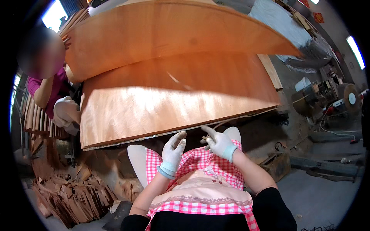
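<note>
In front of me lies a large sheet of reddish-brown wood veneer [154, 111] on a stack, a band of light across its near part. A second veneer sheet [165, 32] is lifted and curved above the far side; a co-worker's hand is at its left end. My left hand [173, 153], in a white glove with dark fingertips, is raised near the stack's front edge, fingers partly bent and apart, holding nothing. To its right, my right hand [220, 143], gloved alike, has thumb and fingers around a thin veneer strip [225, 122], mostly hidden by the hand.
A co-worker in a purple top [58, 86] is at the stack's left end. Broken veneer scraps [73, 196] are piled at lower left. A machine with a round wheel [348, 98] stands at right, near a plastic-wrapped stack [275, 23]. A metal frame [327, 161] lies at lower right.
</note>
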Demonstrator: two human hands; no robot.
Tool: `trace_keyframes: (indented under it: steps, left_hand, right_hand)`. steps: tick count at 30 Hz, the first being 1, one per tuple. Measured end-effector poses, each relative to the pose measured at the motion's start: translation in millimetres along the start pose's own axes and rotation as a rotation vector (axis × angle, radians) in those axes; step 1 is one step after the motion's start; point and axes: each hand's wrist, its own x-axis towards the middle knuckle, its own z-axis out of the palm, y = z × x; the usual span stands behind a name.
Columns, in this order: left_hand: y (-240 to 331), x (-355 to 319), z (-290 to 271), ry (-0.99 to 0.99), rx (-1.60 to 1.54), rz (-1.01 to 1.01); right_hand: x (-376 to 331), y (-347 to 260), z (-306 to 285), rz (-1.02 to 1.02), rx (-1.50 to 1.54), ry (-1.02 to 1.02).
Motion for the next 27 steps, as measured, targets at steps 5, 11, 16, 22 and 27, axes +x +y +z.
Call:
trace_keyframes:
  steps: [5,11,16,22,27]
  left_hand:
    - [-7,6,8,-0.033,-0.011,0.019]
    - [27,7,70,-0.205,0.56,0.3]
    - [19,2,80,-0.13,0.45,0.419]
    - [14,-8,83,-0.01,0.509,0.675]
    - [16,-15,79,-0.009,0.679,0.931]
  right_hand:
    - [-27,-1,-35,-0.058,-0.58,0.272]
    - [-44,0,-30,-0.302,-0.517,0.273]
    - [-48,2,-26,-0.279,-0.373,0.173]
    - [-51,9,-25,-0.024,1.073,-0.045]
    - [-47,20,-22,0.073,1.187,-0.078]
